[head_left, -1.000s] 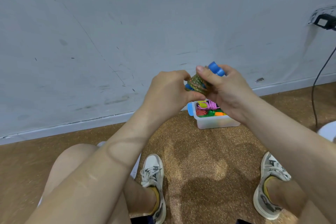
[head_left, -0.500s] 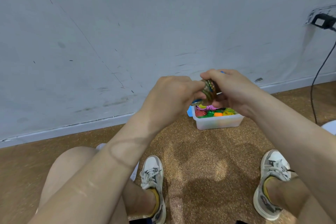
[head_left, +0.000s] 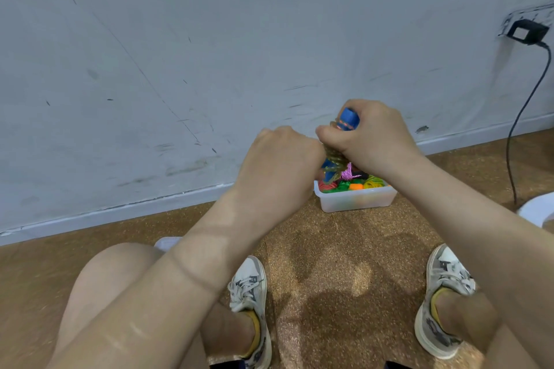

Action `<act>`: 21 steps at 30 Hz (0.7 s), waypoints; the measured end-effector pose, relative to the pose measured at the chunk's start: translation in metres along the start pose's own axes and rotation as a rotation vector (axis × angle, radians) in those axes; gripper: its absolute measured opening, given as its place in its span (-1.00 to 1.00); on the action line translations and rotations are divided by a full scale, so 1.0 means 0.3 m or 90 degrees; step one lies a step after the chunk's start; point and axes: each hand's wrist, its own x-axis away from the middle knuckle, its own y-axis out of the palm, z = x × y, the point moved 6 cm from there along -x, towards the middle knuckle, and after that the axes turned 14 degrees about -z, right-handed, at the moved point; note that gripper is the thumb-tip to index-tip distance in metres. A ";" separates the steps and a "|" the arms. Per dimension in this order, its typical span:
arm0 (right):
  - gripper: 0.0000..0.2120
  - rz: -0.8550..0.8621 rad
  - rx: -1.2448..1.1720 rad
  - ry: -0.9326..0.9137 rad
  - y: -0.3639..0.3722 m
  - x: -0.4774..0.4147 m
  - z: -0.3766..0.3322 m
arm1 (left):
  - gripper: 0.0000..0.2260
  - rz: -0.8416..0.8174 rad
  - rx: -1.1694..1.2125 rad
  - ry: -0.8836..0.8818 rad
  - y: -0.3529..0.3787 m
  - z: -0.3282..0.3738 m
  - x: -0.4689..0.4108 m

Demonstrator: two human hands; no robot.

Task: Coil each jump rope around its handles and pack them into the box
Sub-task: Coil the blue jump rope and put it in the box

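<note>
1. Left hand — raised, knuckles toward the camera, fingers curled beside the jump rope; whether they grip it is hidden.
2. Right hand clamps the wound middle of the jump rope, blue handles tilted upward.
3. Box sits on the floor beneath — coiled ropes inside.

No legible text, markings on shoes too blurred

Right hand is now rotated fist-up; the blue handles, nearly hidden 0.5 s ago, project above it. The coiled rope now hangs below the fist, against the left hand.
</note>
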 end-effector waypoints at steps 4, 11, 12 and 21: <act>-0.72 -0.002 0.033 -0.002 0.016 -0.004 0.005 | -0.81 -0.058 0.022 0.013 0.012 0.005 -0.010; -0.76 -0.102 -0.117 0.082 0.051 -0.019 0.064 | -0.90 -0.079 0.266 0.078 0.003 -0.059 0.004; -0.78 -0.110 -0.157 0.093 0.057 -0.020 0.072 | -0.93 -0.069 0.337 0.074 0.004 -0.071 0.004; -0.78 -0.110 -0.204 0.115 0.058 -0.022 0.091 | -0.76 -0.214 0.591 0.083 0.065 -0.074 0.009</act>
